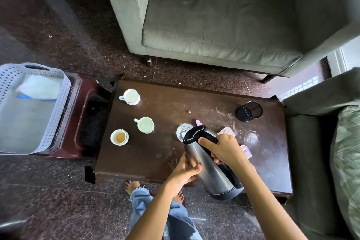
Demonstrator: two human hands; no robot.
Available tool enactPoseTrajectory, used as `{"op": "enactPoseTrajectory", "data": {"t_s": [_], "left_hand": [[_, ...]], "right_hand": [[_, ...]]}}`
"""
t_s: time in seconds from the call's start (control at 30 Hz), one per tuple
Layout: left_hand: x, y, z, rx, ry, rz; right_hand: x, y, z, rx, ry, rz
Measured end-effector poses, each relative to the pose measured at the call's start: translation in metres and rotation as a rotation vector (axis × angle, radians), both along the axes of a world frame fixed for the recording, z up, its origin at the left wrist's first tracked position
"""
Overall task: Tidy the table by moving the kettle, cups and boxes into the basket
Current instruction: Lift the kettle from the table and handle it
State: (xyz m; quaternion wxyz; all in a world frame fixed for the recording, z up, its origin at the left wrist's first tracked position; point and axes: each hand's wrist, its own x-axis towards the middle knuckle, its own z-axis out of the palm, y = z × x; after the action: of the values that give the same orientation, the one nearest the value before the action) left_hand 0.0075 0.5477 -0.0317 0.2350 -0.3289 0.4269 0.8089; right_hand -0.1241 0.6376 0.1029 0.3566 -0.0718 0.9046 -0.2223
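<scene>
right fingers [207, 141]: curled tight round the black handle of the kettle [211, 173], close to the lid end, with the forefinger laid along the top of the handle.
left fingers [191, 167]: pressed together against the steel wall, thumb across the front and the others tucked behind, clasping the body from the left.
right hand [227, 151]: above the kettle, wrist coming in from the near right.
left hand [184, 170]: lower on the body, just under the lid end.
kettle: tilted, lid end pointing away, black base toward the near edge of the surface [155, 152]; cannot tell whether the base touches the wood.
glass [182, 132]: upright, just beyond the lid end.
pink box [227, 131]: flat on the surface behind the right hand, partly hidden.
second pink box [247, 150]: just right of the right wrist, mostly hidden.
second glass [251, 137]: clear, near the pink boxes.
black mesh holder [249, 111]: lying on its side toward the far right corner.
near cup [119, 137]: left part of the surface, brown drink inside.
middle cup [145, 125]: beside it, handle to the left.
far cup [131, 96]: by the far left corner.
basket [59, 107]: pale perforated plastic, on a dark red stool [85, 91] left of the surface, well apart from the kettle; white cloth [39, 86] inside.
sofa [214, 25]: grey, beyond the surface.
</scene>
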Motion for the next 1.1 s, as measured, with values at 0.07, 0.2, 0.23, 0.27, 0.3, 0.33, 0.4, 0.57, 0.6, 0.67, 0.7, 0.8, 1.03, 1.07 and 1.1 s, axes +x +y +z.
{"op": "enactPoseTrajectory", "data": {"t_s": [0.07, 0.2, 0.23, 0.27, 0.3, 0.33, 0.4, 0.57, 0.6, 0.67, 0.7, 0.8, 1.03, 1.07, 1.1], "left_hand": [[0.000, -0.001, 0.001, 0.002, -0.006, 0.012], [-0.001, 0.000, 0.001, 0.019, 0.005, 0.014], [-0.001, -0.001, 0.001, 0.018, 0.004, 0.005], [-0.001, -0.001, 0.001, 0.010, 0.009, -0.005], [-0.001, -0.001, 0.000, 0.003, 0.011, -0.013], [-0.002, -0.001, -0.001, -0.001, 0.013, -0.018], [-0.001, 0.000, -0.001, -0.005, 0.016, -0.026], [-0.001, 0.005, 0.000, 0.006, 0.019, 0.003], [-0.001, 0.005, 0.001, 0.011, 0.020, 0.009], [-0.002, 0.007, 0.003, 0.017, 0.024, 0.017], [-0.003, 0.008, 0.004, 0.020, 0.029, 0.020], [-0.004, 0.009, 0.007, 0.026, 0.038, 0.019], [-0.003, 0.013, 0.018, 0.021, 0.044, 0.022], [-0.004, 0.014, 0.019, 0.025, 0.046, 0.024], [-0.004, 0.014, 0.019, 0.028, 0.046, 0.024]], "right_hand": [[-0.001, -0.003, 0.001, 0.000, 0.002, -0.010], [-0.005, -0.007, 0.005, 0.016, 0.007, -0.011], [-0.005, -0.009, 0.006, 0.020, 0.007, -0.009], [-0.006, -0.010, 0.007, 0.024, 0.006, -0.009], [-0.007, -0.011, 0.008, 0.030, 0.004, -0.010], [-0.008, -0.012, 0.010, 0.037, 0.004, -0.008], [-0.008, -0.014, 0.014, 0.051, 0.008, 0.003], [-0.009, -0.017, 0.026, 0.069, 0.032, 0.012], [-0.009, -0.017, 0.027, 0.072, 0.042, 0.020], [-0.010, -0.017, 0.027, 0.083, 0.048, 0.038], [-0.010, -0.017, 0.028, 0.089, 0.049, 0.046], [-0.011, -0.017, 0.031, 0.107, 0.069, 0.045], [-0.016, -0.014, 0.026, 0.139, -0.079, 0.040], [-0.017, -0.014, 0.026, 0.142, -0.077, 0.039], [-0.018, -0.014, 0.026, 0.143, -0.076, 0.037]]}}
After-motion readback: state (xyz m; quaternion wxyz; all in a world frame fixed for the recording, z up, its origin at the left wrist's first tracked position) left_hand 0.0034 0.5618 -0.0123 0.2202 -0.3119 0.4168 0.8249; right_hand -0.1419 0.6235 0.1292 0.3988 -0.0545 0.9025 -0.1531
